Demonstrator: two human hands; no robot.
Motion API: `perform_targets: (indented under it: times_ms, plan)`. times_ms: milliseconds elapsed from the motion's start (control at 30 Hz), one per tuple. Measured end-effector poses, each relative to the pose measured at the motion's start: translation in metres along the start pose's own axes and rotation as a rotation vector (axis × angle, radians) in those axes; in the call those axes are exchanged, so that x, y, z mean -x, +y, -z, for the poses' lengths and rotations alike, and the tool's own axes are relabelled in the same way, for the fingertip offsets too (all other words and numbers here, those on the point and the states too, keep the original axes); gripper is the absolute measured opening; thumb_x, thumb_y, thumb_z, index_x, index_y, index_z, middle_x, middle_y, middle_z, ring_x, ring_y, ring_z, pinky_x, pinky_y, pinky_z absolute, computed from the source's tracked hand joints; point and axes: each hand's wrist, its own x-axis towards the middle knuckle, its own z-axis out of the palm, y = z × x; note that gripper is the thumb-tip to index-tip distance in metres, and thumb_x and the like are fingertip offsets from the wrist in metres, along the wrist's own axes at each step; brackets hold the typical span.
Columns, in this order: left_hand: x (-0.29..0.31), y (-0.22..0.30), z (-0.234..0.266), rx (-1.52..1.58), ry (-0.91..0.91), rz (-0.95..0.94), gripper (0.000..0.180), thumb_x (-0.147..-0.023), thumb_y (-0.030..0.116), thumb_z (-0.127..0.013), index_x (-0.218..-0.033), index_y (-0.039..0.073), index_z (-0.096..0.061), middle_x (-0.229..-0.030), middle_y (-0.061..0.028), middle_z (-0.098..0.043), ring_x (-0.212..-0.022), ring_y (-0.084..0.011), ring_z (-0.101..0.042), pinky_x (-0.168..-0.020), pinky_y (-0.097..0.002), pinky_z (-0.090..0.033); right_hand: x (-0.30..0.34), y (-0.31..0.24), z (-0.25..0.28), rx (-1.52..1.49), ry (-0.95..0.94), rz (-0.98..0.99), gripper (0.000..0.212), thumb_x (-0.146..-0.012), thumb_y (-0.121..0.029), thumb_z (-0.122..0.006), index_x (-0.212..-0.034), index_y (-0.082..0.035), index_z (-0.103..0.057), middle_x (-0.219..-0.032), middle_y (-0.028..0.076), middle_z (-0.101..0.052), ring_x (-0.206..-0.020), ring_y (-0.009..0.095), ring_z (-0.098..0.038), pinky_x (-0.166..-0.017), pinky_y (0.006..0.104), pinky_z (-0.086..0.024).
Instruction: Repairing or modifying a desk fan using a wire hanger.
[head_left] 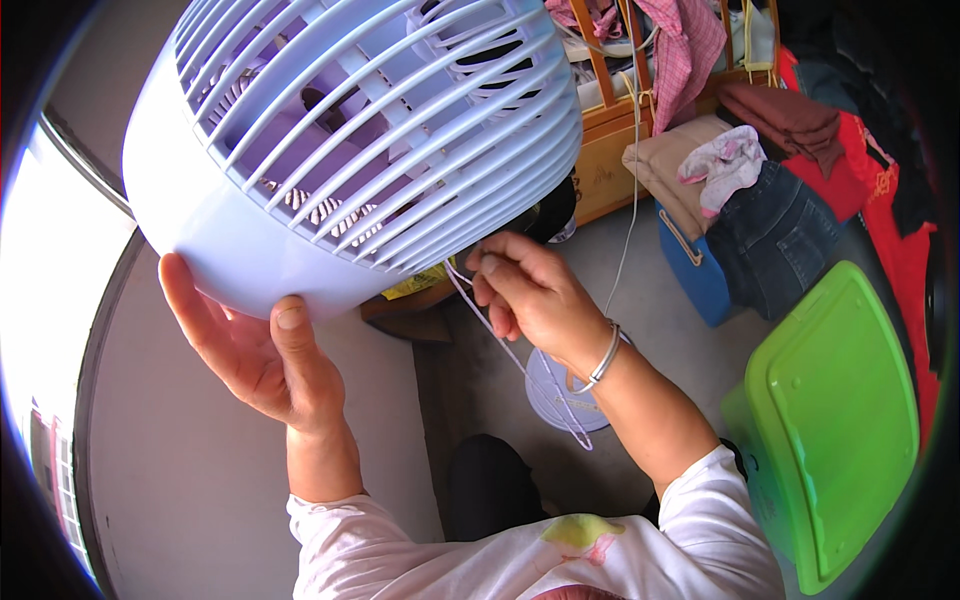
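Observation:
A pale blue round fan housing (330, 150) with a slatted grille fills the upper left, held up close to the camera. My left hand (262, 350) cups its lower rim from below, thumb against the shell. My right hand (528, 290) is at the housing's lower right edge, fingers pinched on a thin white cord (520, 365) that hangs down from the fan. A metal bangle sits on that wrist. Through the grille, fan blades and a striped cloth show dimly.
A green plastic stool (835, 420) stands at the lower right. Folded clothes and jeans (770, 230) pile on a blue box at the right. A wooden frame (610, 140) draped with pink cloth is behind. A pale round disc (560, 395) lies on the grey floor.

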Motion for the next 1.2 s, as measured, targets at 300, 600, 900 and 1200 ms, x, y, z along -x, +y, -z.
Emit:
perform_targets:
  times_ms: [300, 600, 900, 1200]
  plan:
    - [0.0, 0.006, 0.0, 0.029, 0.001, 0.015, 0.063, -0.085, 0.019, -0.056, -0.135, 0.0, -0.025, -0.13, -0.0189, -0.037, -0.121, -0.029, -0.038, -0.1, -0.044, -0.03, -0.003, 0.006, 0.004, -0.233, -0.242, -0.088, 0.015, -0.092, -0.016, -0.043, -0.094, -0.004, -0.052, -0.069, 0.004, -0.054, -0.047, 0.007, -0.048, -0.041, 0.0191, -0.036]
    - [0.004, 0.011, 0.002, 0.032, 0.012, 0.031, 0.062, -0.085, 0.019, -0.055, -0.136, 0.002, -0.024, -0.131, -0.0191, -0.036, -0.12, -0.0297, -0.039, -0.098, -0.0437, -0.034, 0.018, 0.003, 0.006, -0.163, -0.082, 0.033, 0.015, -0.092, -0.015, -0.042, -0.092, -0.003, -0.05, -0.07, 0.006, -0.054, -0.045, 0.008, -0.047, -0.041, 0.0193, -0.036]
    - [0.004, 0.015, 0.003, 0.021, -0.01, 0.03, 0.062, -0.085, 0.018, -0.055, -0.136, 0.001, -0.023, -0.133, -0.0212, -0.033, -0.122, -0.0313, -0.037, -0.1, -0.0435, -0.031, 0.018, 0.003, 0.011, -0.077, -0.211, -0.046, 0.016, -0.092, -0.016, -0.044, -0.092, -0.003, -0.052, -0.07, 0.003, -0.055, -0.047, 0.005, -0.047, -0.042, 0.0174, -0.036]
    - [-0.066, -0.025, 0.004, -0.062, 0.099, 0.0, 0.061, -0.085, 0.037, -0.053, -0.132, 0.007, -0.028, -0.128, -0.016, -0.038, -0.117, -0.0294, -0.042, -0.091, -0.0395, -0.041, 0.007, 0.006, 0.012, -0.063, -0.067, -0.004, 0.017, -0.093, -0.02, -0.043, -0.094, -0.006, -0.053, -0.072, 0.003, -0.055, -0.048, 0.004, -0.048, -0.042, 0.0168, -0.036]
